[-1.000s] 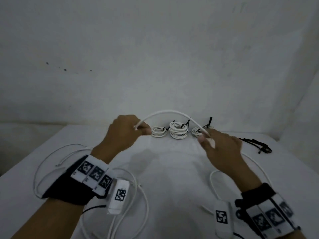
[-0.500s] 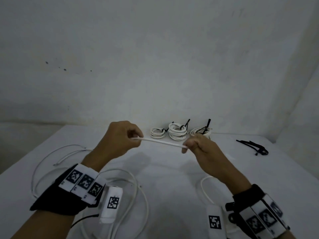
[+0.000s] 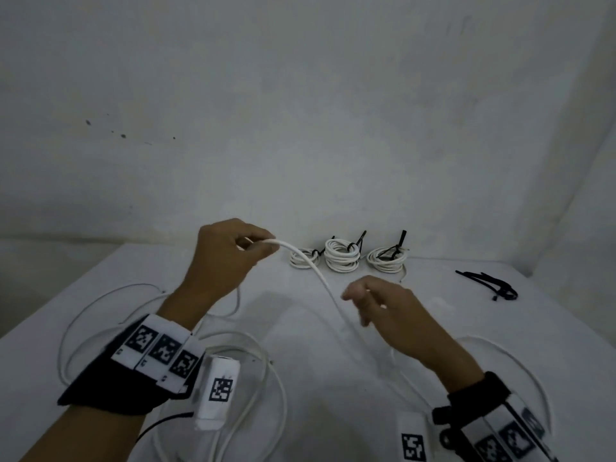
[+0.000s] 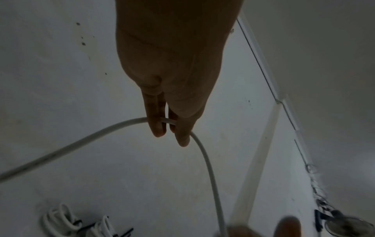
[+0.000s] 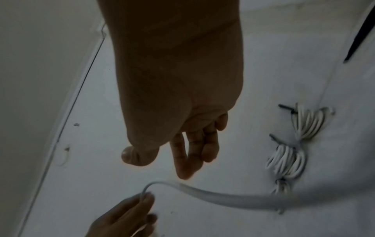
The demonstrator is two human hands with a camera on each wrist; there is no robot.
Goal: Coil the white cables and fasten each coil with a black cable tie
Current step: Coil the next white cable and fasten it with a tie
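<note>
My left hand [image 3: 233,258] is raised over the white table and pinches a white cable [image 3: 320,278] between thumb and fingers [image 4: 160,126]. The cable arcs down from that hand to the table and passes just left of my right hand [image 3: 373,301]. That hand hangs with loose, relaxed fingers [image 5: 186,160] and holds nothing; the cable [image 5: 213,195] runs below them. Three tied white coils [image 3: 343,258] with black ties sit in a row at the back of the table. A bunch of black cable ties [image 3: 493,285] lies at the back right.
Loose white cable loops [image 3: 253,378] sprawl over the near and left part of the table [image 3: 333,428], and another loop [image 3: 520,361] lies on the right. A white wall stands right behind the coils.
My right hand has let go of the cable and dropped lower to the right. The cable, stretched straight between both hands before, now hangs in a slack curve from my left hand.
</note>
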